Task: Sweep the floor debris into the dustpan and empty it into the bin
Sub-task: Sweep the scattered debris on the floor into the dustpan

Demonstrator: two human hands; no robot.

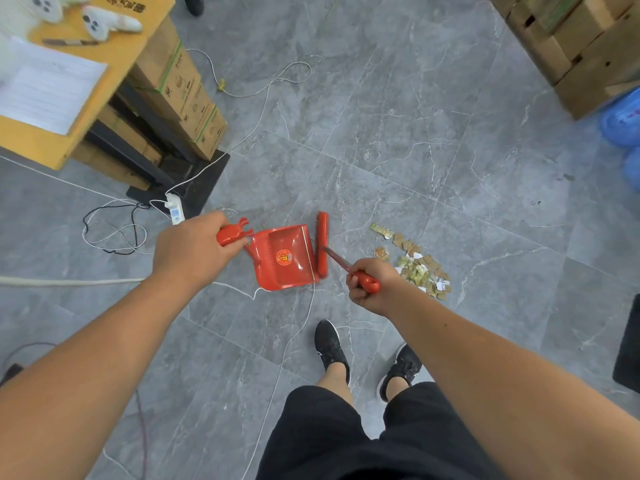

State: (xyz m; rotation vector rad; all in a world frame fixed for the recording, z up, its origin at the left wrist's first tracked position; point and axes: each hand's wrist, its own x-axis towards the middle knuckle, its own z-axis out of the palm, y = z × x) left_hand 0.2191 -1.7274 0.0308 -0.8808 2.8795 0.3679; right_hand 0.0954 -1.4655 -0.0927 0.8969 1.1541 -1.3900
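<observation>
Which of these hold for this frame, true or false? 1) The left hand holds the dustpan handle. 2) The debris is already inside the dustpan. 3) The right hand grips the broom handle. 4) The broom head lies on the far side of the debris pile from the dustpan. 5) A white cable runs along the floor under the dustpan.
1) True: the left hand grips the handle of the dustpan.
2) False: the debris lies on the floor, to the right of the pan, which looks empty.
3) True: the right hand holds the broom handle.
4) False: the broom head sits between dustpan and debris.
5) True: the white cable passes beneath it.
</observation>
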